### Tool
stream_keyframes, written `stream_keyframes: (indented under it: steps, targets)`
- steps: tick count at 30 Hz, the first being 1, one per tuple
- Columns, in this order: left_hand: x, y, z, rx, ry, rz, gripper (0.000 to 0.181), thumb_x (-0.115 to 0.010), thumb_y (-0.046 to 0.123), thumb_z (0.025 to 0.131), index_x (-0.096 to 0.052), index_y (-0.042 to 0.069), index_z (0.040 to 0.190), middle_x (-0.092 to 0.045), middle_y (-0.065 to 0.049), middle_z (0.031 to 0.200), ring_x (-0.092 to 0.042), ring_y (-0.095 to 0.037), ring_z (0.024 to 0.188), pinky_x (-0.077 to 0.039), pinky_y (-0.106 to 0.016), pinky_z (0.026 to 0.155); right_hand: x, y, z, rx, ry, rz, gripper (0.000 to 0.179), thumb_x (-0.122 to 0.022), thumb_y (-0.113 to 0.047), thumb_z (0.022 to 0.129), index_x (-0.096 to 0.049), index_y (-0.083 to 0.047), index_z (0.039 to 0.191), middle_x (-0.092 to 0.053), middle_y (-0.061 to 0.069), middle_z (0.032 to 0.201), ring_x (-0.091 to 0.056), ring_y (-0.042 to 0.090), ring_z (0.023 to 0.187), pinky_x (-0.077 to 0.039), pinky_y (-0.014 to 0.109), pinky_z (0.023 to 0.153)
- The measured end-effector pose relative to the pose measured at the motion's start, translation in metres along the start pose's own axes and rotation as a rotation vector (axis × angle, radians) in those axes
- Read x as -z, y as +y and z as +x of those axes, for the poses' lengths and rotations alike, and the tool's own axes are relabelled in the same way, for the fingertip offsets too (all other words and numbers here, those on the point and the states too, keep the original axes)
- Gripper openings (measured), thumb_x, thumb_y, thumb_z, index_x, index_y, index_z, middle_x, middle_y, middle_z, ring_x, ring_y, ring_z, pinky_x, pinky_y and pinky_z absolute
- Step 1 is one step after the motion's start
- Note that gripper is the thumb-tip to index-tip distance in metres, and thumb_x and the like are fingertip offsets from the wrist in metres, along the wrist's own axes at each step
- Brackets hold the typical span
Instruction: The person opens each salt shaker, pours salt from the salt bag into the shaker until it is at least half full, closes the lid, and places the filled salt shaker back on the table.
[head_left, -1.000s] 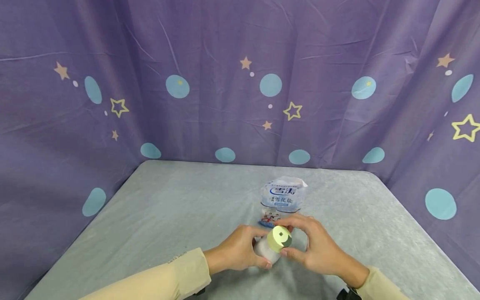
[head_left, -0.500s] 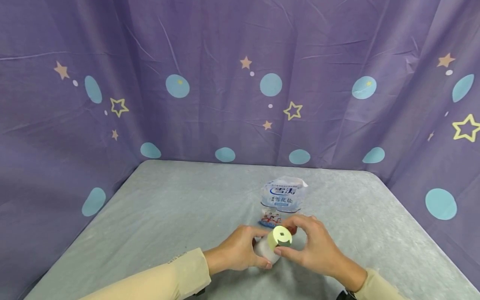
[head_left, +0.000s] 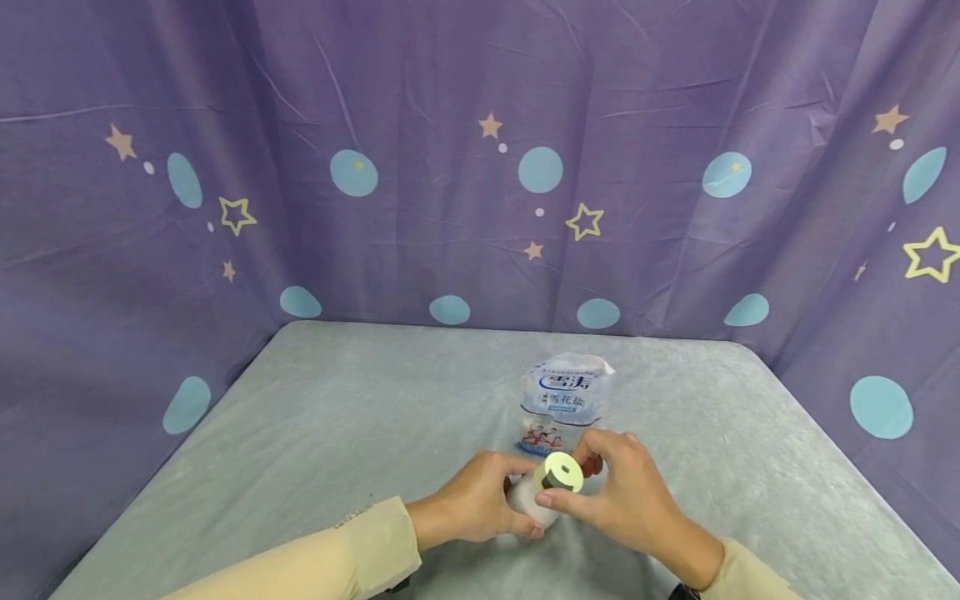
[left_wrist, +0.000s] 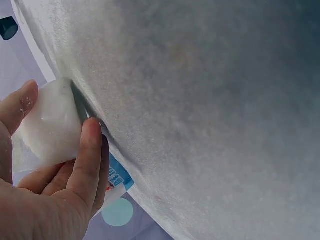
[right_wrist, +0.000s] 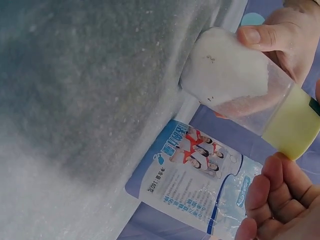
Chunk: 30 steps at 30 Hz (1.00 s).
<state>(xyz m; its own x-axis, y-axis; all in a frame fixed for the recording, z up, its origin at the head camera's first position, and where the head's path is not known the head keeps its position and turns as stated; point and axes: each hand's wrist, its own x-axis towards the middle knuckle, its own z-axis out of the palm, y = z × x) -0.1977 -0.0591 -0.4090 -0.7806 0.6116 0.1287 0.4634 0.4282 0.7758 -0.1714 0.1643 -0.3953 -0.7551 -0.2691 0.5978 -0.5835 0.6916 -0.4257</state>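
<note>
A clear salt shaker point(head_left: 529, 503), partly filled with white salt point(right_wrist: 227, 65), stands on the table near its front. My left hand point(head_left: 476, 497) grips its body, thumb on the near side and fingers on the far side. On top sits a pale yellow cap point(head_left: 566, 470) with a dark notch at its edge. My right hand point(head_left: 633, 493) holds this cap, thumb at the front and curled fingers behind it. In the right wrist view, a fingertip touches the cap's rim. Just behind the shaker stands a blue and white bag of salt point(head_left: 567, 390).
A grey cloth point(head_left: 375, 392) covers the table. Purple curtains point(head_left: 420, 108) with stars and dots rise along its back and sides. The salt bag is close beyond the right fingers.
My right thumb has slid left across the front of the cap. The cap has turned clockwise from above, its dark notch shifting from right to front. My left hand and the bag stay put.
</note>
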Motion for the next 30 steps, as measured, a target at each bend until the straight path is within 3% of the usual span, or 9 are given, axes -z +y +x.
stream_keyframes:
  steps: [8,12,15,18,23,30]
  targets:
    - [-0.001,-0.001,0.000,0.006,0.000,0.004,0.057,-0.097,0.015,0.067,-0.077,0.028,0.118,-0.071,0.019,0.096,-0.063,-0.003,0.070,-0.052,-0.021,0.066,0.006,0.001,0.001,-0.006,-0.049,0.015,0.045,-0.090,-0.062,0.065,-0.059,-0.034,0.082,-0.054,-0.021,0.075,-0.049,0.002,0.073,-0.034,0.030,0.073]
    - [-0.001,-0.002,0.000,-0.001,0.001,0.009,0.057,-0.097,0.015,0.067,-0.077,0.028,0.118,-0.072,0.019,0.096,-0.063,-0.004,0.070,-0.052,-0.021,0.067,0.011,0.005,0.002,0.051,-0.108,0.112,0.050,-0.094,-0.051,0.066,-0.068,-0.032,0.105,-0.062,-0.021,0.089,-0.055,0.005,0.082,-0.035,0.032,0.077]
    - [0.000,-0.002,0.000,0.001,0.001,0.013,0.057,-0.097,0.015,0.067,-0.077,0.027,0.119,-0.072,0.018,0.096,-0.064,-0.004,0.071,-0.052,-0.021,0.068,0.014,0.008,0.003,0.107,-0.167,0.175,0.064,-0.097,-0.039,0.067,-0.066,-0.030,0.124,-0.064,-0.020,0.100,-0.058,0.007,0.090,-0.038,0.033,0.082]
    - [0.000,-0.002,0.000,0.005,-0.001,0.018,0.057,-0.097,0.016,0.067,-0.077,0.026,0.119,-0.072,0.018,0.096,-0.064,-0.004,0.072,-0.052,-0.021,0.070,0.016,0.010,0.004,0.148,-0.203,0.210,0.072,-0.097,-0.027,0.069,-0.063,-0.030,0.132,-0.066,-0.018,0.110,-0.059,0.006,0.094,-0.040,0.035,0.084]
    - [0.001,-0.001,0.000,-0.001,-0.004,0.026,0.058,-0.098,0.016,0.067,-0.076,0.025,0.120,-0.072,0.016,0.097,-0.064,-0.004,0.072,-0.052,-0.020,0.069,0.017,0.010,0.005,0.172,-0.225,0.227,0.074,-0.094,-0.018,0.071,-0.062,-0.030,0.136,-0.066,-0.015,0.125,-0.060,0.006,0.096,-0.039,0.036,0.085]
    - [0.002,0.001,0.000,0.008,-0.005,0.025,0.059,-0.098,0.017,0.066,-0.076,0.026,0.121,-0.072,0.016,0.097,-0.063,-0.004,0.072,-0.051,-0.021,0.069,0.016,0.008,0.005,0.147,-0.222,0.218,0.065,-0.093,-0.015,0.071,-0.066,-0.032,0.127,-0.067,-0.018,0.117,-0.059,0.005,0.095,-0.037,0.038,0.083]
